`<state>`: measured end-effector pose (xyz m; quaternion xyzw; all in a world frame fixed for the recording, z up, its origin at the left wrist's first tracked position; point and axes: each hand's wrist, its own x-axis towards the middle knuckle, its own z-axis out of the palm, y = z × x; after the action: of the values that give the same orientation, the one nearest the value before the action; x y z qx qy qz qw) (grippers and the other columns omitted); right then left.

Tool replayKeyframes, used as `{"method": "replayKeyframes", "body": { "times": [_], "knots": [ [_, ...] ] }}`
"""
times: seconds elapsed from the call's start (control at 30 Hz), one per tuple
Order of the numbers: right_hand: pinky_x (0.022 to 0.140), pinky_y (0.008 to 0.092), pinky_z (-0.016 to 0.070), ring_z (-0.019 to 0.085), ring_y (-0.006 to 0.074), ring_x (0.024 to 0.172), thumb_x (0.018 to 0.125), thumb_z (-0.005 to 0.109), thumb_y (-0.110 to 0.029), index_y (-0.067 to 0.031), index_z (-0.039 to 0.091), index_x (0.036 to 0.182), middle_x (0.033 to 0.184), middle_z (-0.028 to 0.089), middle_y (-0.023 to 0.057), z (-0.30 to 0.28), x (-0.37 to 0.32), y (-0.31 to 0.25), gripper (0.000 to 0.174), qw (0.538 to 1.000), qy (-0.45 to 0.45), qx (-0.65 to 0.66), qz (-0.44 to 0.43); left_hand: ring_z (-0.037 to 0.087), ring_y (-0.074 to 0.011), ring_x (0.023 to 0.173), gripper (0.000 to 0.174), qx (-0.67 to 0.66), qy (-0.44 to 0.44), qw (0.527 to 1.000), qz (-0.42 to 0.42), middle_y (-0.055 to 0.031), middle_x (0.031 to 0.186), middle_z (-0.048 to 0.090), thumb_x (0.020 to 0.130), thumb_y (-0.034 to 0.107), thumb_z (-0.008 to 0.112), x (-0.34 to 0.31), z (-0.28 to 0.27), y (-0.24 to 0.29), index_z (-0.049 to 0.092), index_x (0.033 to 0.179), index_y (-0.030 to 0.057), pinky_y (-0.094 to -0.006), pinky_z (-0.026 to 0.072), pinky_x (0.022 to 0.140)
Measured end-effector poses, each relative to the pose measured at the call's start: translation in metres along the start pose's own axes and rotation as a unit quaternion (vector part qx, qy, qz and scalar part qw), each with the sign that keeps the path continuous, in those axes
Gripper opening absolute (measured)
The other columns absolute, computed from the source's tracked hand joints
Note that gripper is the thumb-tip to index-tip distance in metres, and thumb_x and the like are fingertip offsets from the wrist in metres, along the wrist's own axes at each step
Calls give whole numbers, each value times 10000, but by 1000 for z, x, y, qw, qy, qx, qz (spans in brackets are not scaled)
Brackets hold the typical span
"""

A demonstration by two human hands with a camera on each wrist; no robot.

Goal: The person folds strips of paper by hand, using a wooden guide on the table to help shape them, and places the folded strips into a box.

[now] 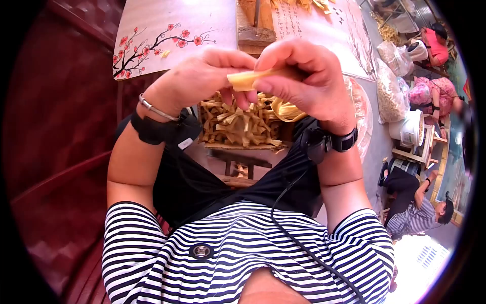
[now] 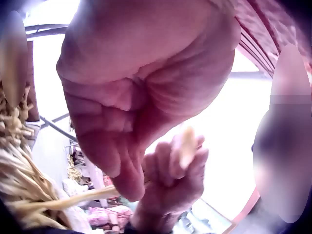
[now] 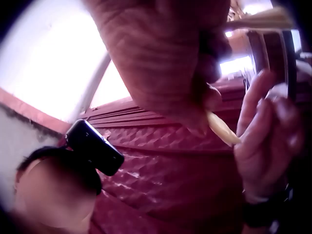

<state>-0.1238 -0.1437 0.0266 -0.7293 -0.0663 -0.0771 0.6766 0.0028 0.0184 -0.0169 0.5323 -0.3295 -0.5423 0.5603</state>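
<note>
A pale yellow, flat, dried-looking strip (image 1: 242, 79) spans the gap between both hands, above the person's lap. My right hand (image 1: 316, 76) pinches it between thumb and curled forefinger in the head view. From the other side, my left hand (image 1: 195, 78) meets the strip, its fingers partly hidden behind it. In the right wrist view, the left fingertips (image 3: 238, 142) pinch the strip's far end. Curled left fingers (image 2: 114, 165) fill much of the left wrist view. Below the hands sits a box of short folded yellow pieces (image 1: 240, 124), with longer strips (image 1: 286, 109) at its right side.
A white board (image 1: 152, 30) with painted red blossoms lies ahead, beside a wooden block (image 1: 255, 33). More strips lie at the top. Dark red padded material (image 1: 55, 152) runs along the left. At right are filled bags (image 1: 392, 93), a white bucket (image 1: 407, 129) and several seated people.
</note>
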Motion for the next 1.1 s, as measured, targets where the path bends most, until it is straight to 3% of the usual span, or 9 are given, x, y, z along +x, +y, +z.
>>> {"method": "replayKeyframes", "body": {
  "times": [0.3, 0.37, 0.43, 0.47, 0.57, 0.67, 0.83, 0.93, 1.1],
  "knots": [
    [507, 333, 451, 603, 228, 575, 781, 687, -224, -128, 553, 760, 636, 578, 30, 5, 6, 42, 166, 898, -26, -337, -280, 614, -111, 824, 296, -71, 23, 996, 52, -54, 924, 678, 884, 213, 566, 15, 29, -10, 635, 1004, -49, -240, 495, 708],
    [482, 331, 435, 572, 231, 525, 804, 663, -258, -119, 535, 714, 590, 542, 34, -1, 5, 43, 210, 891, -11, -331, -312, 633, -136, 802, 310, 239, -90, 953, 161, -46, 877, 690, 879, 258, 632, 16, 19, -11, 657, 1006, -24, -253, 501, 717],
    [446, 297, 426, 559, 205, 485, 800, 709, -186, -77, 625, 730, 610, 580, 45, -14, 7, 43, 154, 901, 52, -267, -339, 645, -148, 758, 295, 29, -212, 975, 69, -37, 831, 694, 843, 280, 706, 2, 33, 0, 692, 983, 21, -263, 506, 697],
    [449, 282, 428, 565, 186, 486, 815, 700, -172, -58, 645, 760, 613, 588, 54, -19, 5, 41, 138, 919, 80, -264, -283, 642, -134, 727, 283, 80, -267, 943, 180, -33, 813, 695, 798, 274, 753, 3, 33, 7, 712, 964, 48, -268, 508, 672],
    [464, 220, 392, 511, 59, 521, 871, 652, -159, -28, 689, 859, 616, 592, 28, -18, 4, 40, 136, 959, 135, -234, -80, 610, -160, 637, 387, 331, 13, 903, 273, -41, 761, 646, 709, 310, 776, -11, 32, 27, 711, 987, 49, -272, 469, 578],
    [513, 241, 400, 459, 56, 552, 886, 532, -165, -2, 670, 831, 616, 555, -17, -5, 4, 30, 221, 983, -29, 71, 165, 533, -163, 538, 407, 535, 185, 751, 341, -27, 641, 524, 629, 332, 805, -2, 25, 24, 704, 893, 39, -295, 401, 473],
    [449, 222, 289, 397, 47, 515, 809, 624, -170, -51, 651, 806, 646, 506, -46, 24, -4, 74, 123, 954, -61, 212, 203, 542, -203, 570, 346, 525, 170, 685, 475, -60, 724, 563, 664, 311, 817, 7, 25, 12, 664, 760, 16, -322, 425, 508],
    [461, 190, 342, 455, 44, 526, 841, 706, -213, -38, 641, 862, 711, 596, -7, 25, 2, 56, 187, 912, 93, 336, 216, 615, -220, 674, 172, 554, 288, 625, 468, -87, 835, 632, 712, 143, 761, 3, 19, 6, 686, 803, 17, -316, 519, 676],
    [526, 212, 452, 571, 69, 587, 888, 666, -184, -13, 673, 907, 740, 664, 44, 6, 0, 31, 172, 988, 140, 1, 71, 669, -288, 876, 132, 434, 264, 806, 303, -174, 1075, 654, 804, 25, 663, 1, 19, 11, 664, 912, -52, -321, 533, 768]
  ]
}}
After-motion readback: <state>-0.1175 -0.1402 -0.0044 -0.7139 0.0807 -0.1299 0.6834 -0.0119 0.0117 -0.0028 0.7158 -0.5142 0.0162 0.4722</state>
